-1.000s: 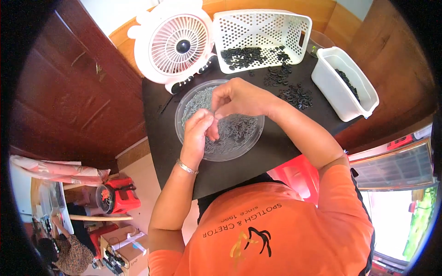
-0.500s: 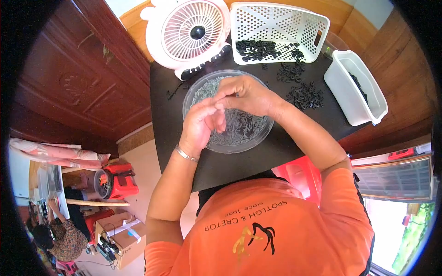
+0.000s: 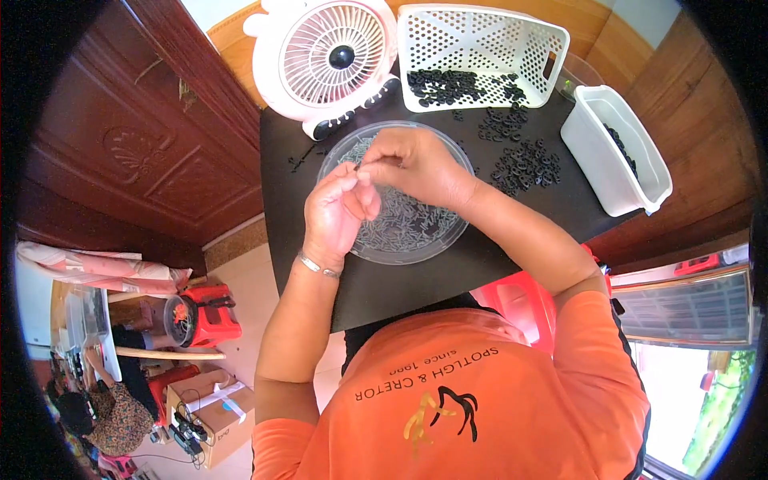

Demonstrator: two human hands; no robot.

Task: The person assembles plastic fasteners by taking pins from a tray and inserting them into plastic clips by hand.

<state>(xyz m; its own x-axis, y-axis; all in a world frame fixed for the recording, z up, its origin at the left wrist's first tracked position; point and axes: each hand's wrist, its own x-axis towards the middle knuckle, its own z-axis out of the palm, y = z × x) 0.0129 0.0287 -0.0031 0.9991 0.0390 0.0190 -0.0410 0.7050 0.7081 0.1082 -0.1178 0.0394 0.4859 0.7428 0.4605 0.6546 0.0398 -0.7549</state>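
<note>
My left hand (image 3: 334, 212), with a metal bracelet at its wrist, is closed in a pinch. Its fingertips meet those of my right hand (image 3: 424, 166), also pinched shut. A tiny dark piece (image 3: 358, 167) shows where the fingertips touch, too small to name and mostly covered by the fingers. Both hands are above a round clear tub (image 3: 412, 258) on the black table (image 3: 384, 296). Many slender grey pieces (image 3: 416, 228), screw-like in shape, lie in the tub. To the right, small black curved parts (image 3: 526, 166) are heaped loose on the table.
A pink-white fan (image 3: 336, 60) stands behind the tub. Beside it, a white perforated basket (image 3: 484, 44) lies tipped with black parts inside. A white bin (image 3: 608, 160) at the right edge holds more. A person (image 3: 116, 420) sits at far left near a cardboard box (image 3: 220, 416).
Both hands have moved slightly left and their fingertips have come together in a tighter pinch. A small dark piece now shows between them.
</note>
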